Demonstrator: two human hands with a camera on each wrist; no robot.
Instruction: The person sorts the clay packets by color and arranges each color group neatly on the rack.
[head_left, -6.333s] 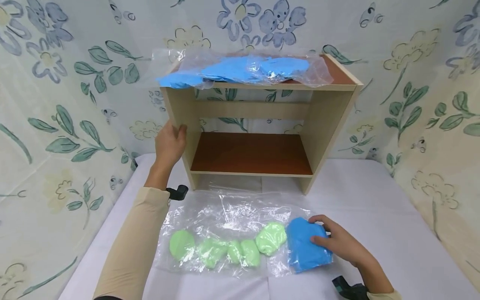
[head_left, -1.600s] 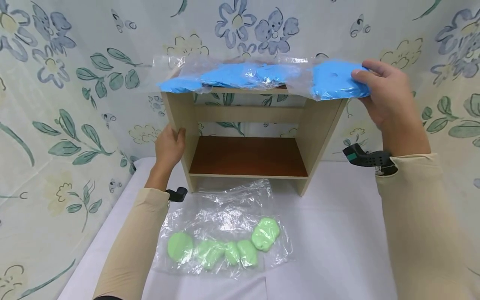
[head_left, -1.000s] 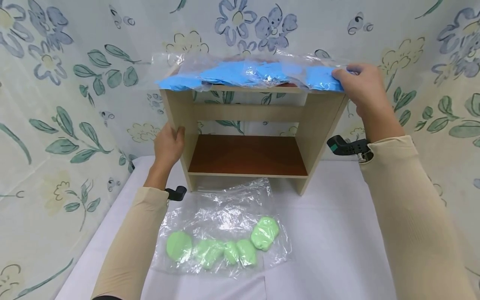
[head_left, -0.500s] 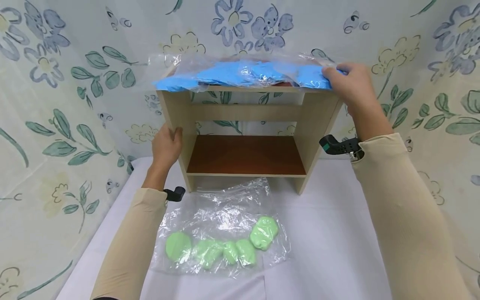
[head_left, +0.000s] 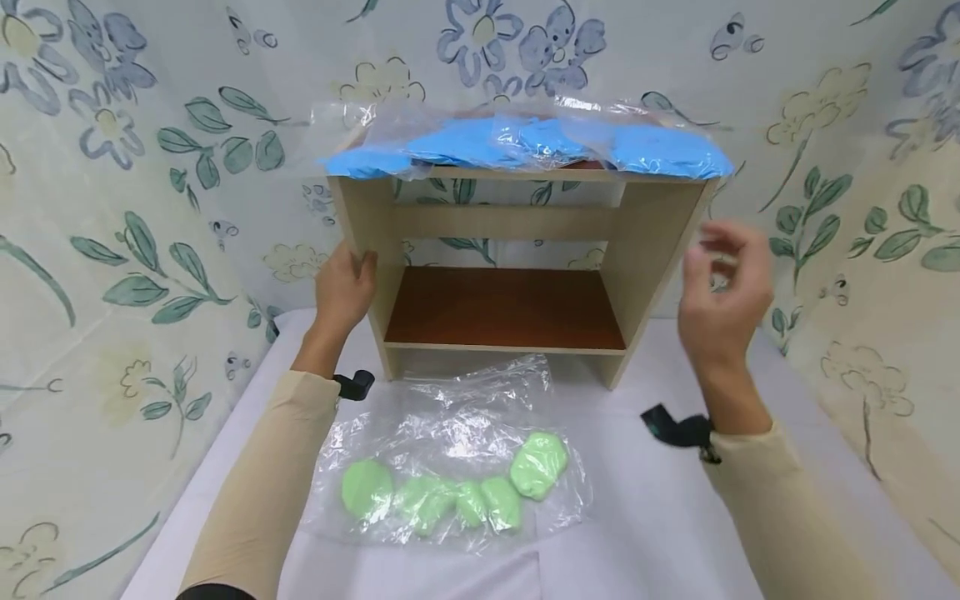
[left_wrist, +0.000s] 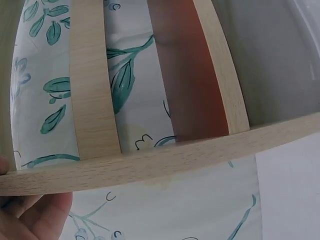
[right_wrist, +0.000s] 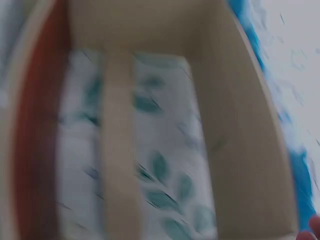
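Observation:
A small wooden shelf unit point(head_left: 651, 250) with a brown inner board stands upright at the back. My left hand point(head_left: 343, 287) grips the front edge of its left side panel; in the left wrist view, fingers point(left_wrist: 47, 217) wrap that edge. Along the top lie clear plastic bags with flat blue pieces point(head_left: 465, 143), and a blue packet point(head_left: 667, 152) covers the right end, its front edge slightly over the rim. My right hand point(head_left: 723, 292) hangs in the air right of the unit, fingers loosely curved, holding nothing. Its fingertips point(right_wrist: 311, 230) barely show in the blurred right wrist view.
A clear plastic bag point(head_left: 450, 417) with several soft-looking green lumps point(head_left: 367, 490) lies on the white cloth point(head_left: 637, 517) before the unit. Floral fabric point(head_left: 825, 167) surrounds the space at the back and sides.
The blue packet was carried from the cloth, right of the green lumps, up onto the shelf's top right. My right hand has let go and dropped down beside the unit. The left hand keeps its grip.

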